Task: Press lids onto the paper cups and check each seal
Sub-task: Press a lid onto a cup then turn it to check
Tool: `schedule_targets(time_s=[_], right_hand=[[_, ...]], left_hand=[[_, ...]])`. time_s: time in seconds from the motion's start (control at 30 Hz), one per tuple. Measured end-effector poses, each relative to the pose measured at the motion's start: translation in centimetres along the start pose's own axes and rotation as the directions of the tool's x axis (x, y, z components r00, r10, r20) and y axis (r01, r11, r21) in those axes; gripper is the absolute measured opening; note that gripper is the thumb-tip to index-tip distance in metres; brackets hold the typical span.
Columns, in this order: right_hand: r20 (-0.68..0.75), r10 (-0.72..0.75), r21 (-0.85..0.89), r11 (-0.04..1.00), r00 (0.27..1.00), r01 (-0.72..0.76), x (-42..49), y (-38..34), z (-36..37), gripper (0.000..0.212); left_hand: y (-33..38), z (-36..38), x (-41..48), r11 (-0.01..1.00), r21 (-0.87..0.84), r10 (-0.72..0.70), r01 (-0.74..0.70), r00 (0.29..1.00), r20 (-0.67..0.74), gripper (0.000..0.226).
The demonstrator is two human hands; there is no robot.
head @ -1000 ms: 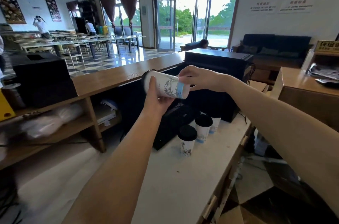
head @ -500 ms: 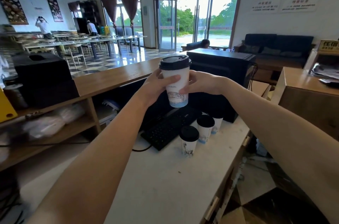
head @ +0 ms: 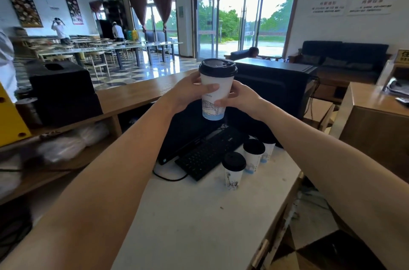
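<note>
I hold a white paper cup upright in the air above the counter, a black lid seated on its rim. My left hand wraps its left side with the thumb across the front. My right hand grips its right side. Below, three more lidded cups stand in a row on the white counter: the nearest cup, a middle cup, and a far cup partly hidden behind it.
A black keyboard and a dark flat device lie on the counter left of the cups. A black monitor back stands behind. A wooden shelf runs left. The counter's right edge drops to the floor.
A second ago the cup lay tilted on its side between my hands; it has been turned upright and is held a little higher, lid on top.
</note>
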State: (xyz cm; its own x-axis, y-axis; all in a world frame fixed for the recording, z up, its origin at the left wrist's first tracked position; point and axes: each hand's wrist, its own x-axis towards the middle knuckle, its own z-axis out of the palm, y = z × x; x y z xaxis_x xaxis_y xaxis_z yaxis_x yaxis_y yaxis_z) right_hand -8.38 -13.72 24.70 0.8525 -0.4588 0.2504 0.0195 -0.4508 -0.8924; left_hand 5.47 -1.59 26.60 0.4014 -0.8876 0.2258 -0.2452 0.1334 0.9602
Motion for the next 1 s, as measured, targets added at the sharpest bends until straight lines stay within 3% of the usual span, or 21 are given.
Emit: schedule_targets(time_s=[0.1, 0.3, 0.57, 0.73, 1.0], right_hand=[[-0.013, 0.001, -0.017, 1.000, 1.000, -0.002, 0.8, 0.9, 2.0, 0.071], [0.072, 0.006, 0.046, 0.999, 0.997, -0.009, 2.1, 3.5, 9.1, 0.071], [0.270, 0.032, 0.097, 0.993, 0.962, -0.060, 1.7, 9.7, 20.2, 0.069], [0.420, 0.086, 0.106, 0.984, 0.903, -0.143, -0.8, 15.8, 25.7, 0.075], [0.470, 0.115, 0.087, 0.981, 0.875, -0.176, -3.2, 22.1, 30.2, 0.073]], left_hand=[[-0.6, -1.5, -1.4, 0.996, 0.087, -0.031, 0.031, 1.000, 0.000, 0.052], [-4.0, -6.4, -5.6, 0.975, 0.162, -0.135, 0.153, 0.984, -0.114, 0.061], [-12.0, -10.7, -13.9, 0.952, 0.131, -0.230, 0.276, 0.929, -0.289, 0.061], [-19.3, -10.6, -18.4, 0.927, 0.099, -0.301, 0.362, 0.875, -0.379, 0.070], [-27.5, -10.2, -22.1, 0.904, 0.108, -0.332, 0.414, 0.838, -0.434, 0.068]])
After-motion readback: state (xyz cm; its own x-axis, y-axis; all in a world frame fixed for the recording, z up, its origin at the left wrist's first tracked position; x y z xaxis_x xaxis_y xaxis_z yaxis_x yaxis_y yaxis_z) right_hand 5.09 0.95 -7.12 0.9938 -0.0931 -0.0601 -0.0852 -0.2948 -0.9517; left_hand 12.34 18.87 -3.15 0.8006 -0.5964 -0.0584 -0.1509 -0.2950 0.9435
